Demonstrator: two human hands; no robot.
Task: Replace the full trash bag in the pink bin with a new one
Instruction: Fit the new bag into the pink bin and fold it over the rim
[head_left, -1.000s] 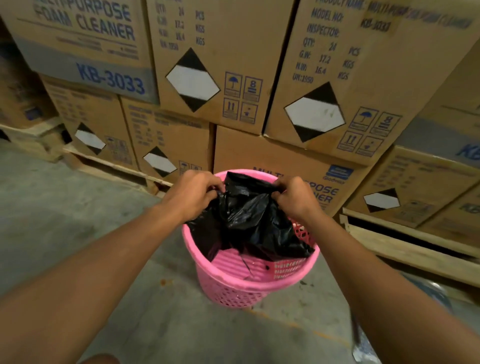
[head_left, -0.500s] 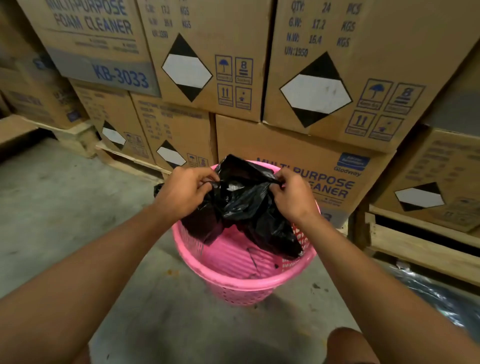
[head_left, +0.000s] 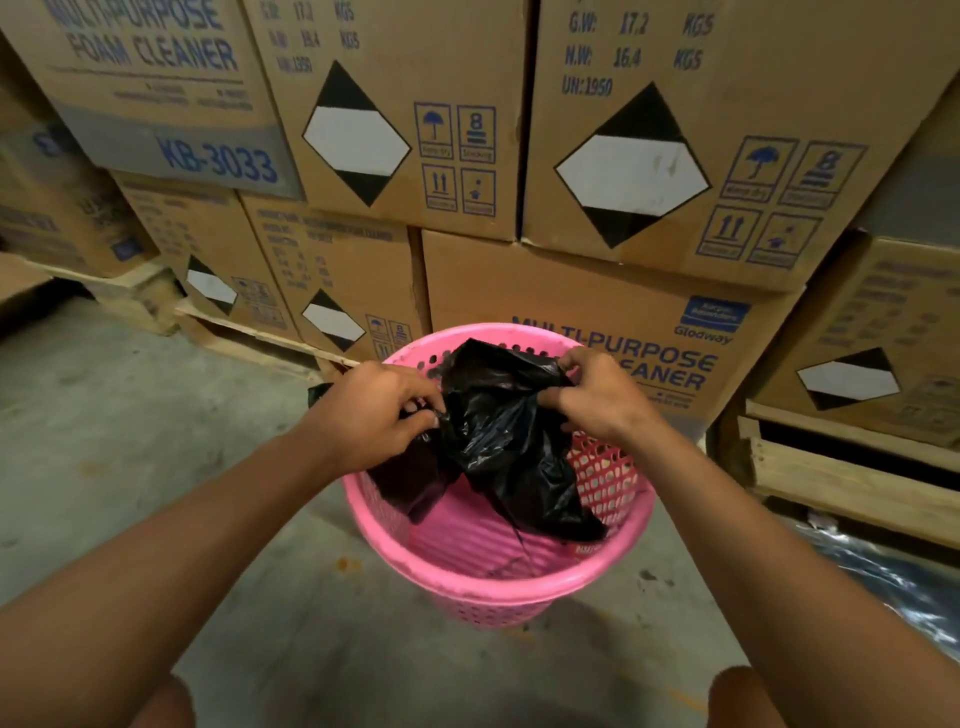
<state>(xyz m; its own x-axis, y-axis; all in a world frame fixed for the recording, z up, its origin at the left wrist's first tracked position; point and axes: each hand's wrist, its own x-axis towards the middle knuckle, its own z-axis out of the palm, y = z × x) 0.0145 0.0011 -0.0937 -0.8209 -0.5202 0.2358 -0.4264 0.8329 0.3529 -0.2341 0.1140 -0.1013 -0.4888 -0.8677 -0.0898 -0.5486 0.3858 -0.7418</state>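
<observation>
**A:** What lay on your left side?

**B:** On your far left there was open concrete floor (head_left: 104, 441), bare back to the wooden pallet (head_left: 244, 338) under the stacked cardboard boxes (head_left: 363, 130). That was the widest free room you had. Your left forearm crossed it toward the bin.

**A:** And your left hand?

**B:** Your left hand (head_left: 371, 415) sat over the left rim of the pink bin (head_left: 498, 587), its grip pinched shut on an edge of the black trash bag (head_left: 509, 441). A bit of the bag stuck out past the rim behind your wrist.

**A:** Where was the bag itself?

**B:** It hung crumpled between your two hands, above and partly inside the bin, bunched toward the far and right side. Its lower folds drooped against the perforated right wall. The ribbed near wall and the near rim stayed uncovered, so the bag's mouth was not yet over the rim.

**A:** The right hand?

**B:** Your right hand (head_left: 602, 400) was over the far right rim, its grip closed on the bag's upper edge.

**A:** What was further right?

**B:** The bin's far rim stood just beside a box marked MULTI-PURPOSE CLEANER (head_left: 613, 322). Right of that there was another pallet (head_left: 841, 478), and something dark and shiny (head_left: 893, 582) lay on the floor, narrowing that side.
</observation>
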